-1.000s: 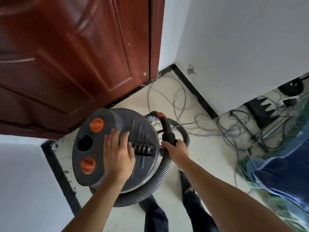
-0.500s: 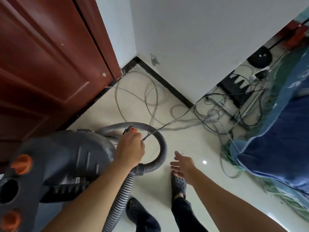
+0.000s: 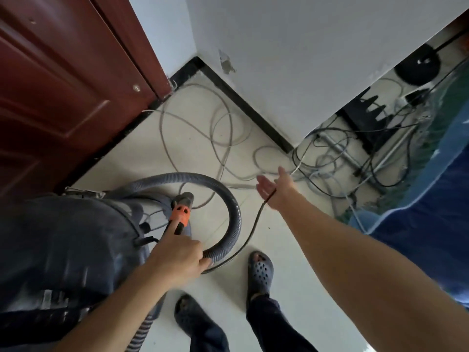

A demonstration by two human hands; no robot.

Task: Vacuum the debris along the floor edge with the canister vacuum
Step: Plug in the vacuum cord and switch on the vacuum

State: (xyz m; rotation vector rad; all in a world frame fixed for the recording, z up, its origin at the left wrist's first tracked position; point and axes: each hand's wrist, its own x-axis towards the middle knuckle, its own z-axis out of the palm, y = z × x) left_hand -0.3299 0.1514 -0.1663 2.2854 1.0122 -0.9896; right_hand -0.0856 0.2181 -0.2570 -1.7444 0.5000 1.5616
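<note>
The dark grey canister vacuum point(image 3: 63, 250) fills the lower left, blurred. Its ribbed grey hose point(image 3: 229, 199) loops over the pale floor tiles. My left hand point(image 3: 177, 257) grips the hose handle just below its orange collar point(image 3: 180, 215), and the nozzle end points up and away. My right hand point(image 3: 274, 191) is stretched out over the floor with straight fingers. A thin black cord point(image 3: 253, 232) runs across its palm and down towards the hose. The black skirting point(image 3: 253, 107) follows the white wall to the corner.
A dark red door point(image 3: 63, 85) stands at the left. Loose grey cables point(image 3: 223, 138) lie in the corner, and a tangle of black cables point(image 3: 368, 161) lies by the wall end. Blue fabric point(image 3: 431, 224) is at the right. My feet in dark slippers point(image 3: 260, 270) stand below.
My left hand went from the canister lid to the hose handle. My right hand let go of the handle and reached out to the right, where the black cord now crosses its palm.
</note>
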